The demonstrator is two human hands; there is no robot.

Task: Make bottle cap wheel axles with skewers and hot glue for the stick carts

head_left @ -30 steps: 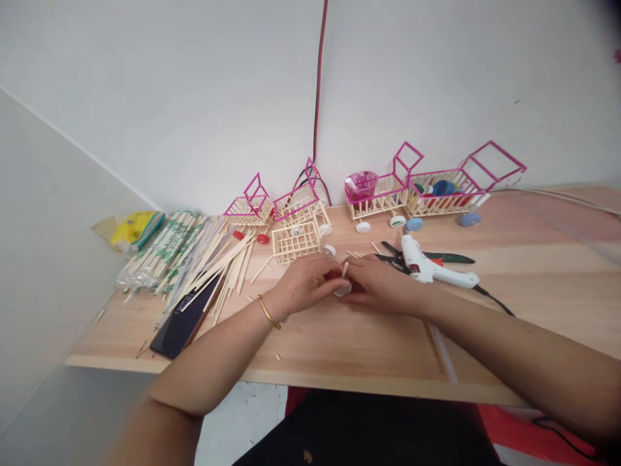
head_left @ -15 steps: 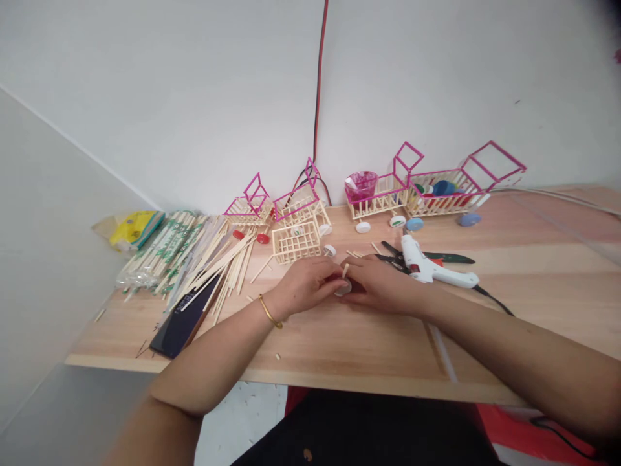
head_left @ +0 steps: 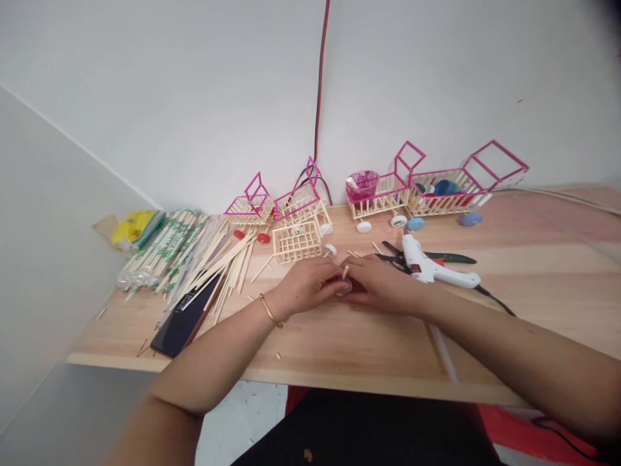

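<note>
My left hand and my right hand meet above the wooden table, fingers closed together. Between them is a whitish bottle cap, largely covered by the fingers, with a short wooden stick standing up from it. Just beyond my left hand lies a small open basket frame glued from sticks. A white cap wheel with a stick in it rests beside that frame. To the right of my right hand are a white hot glue gun and dark-handled cutters.
Several stick-built carts with purple rims stand along the wall, among them a large cart holding coloured caps. Loose sticks, a dark phone-like slab, packed sticks and a yellow bag lie left. The table's front edge is near me.
Both hands stay in almost the same place around the cap. The cap shows slightly less between the fingers, and the whole view has shifted a little.
</note>
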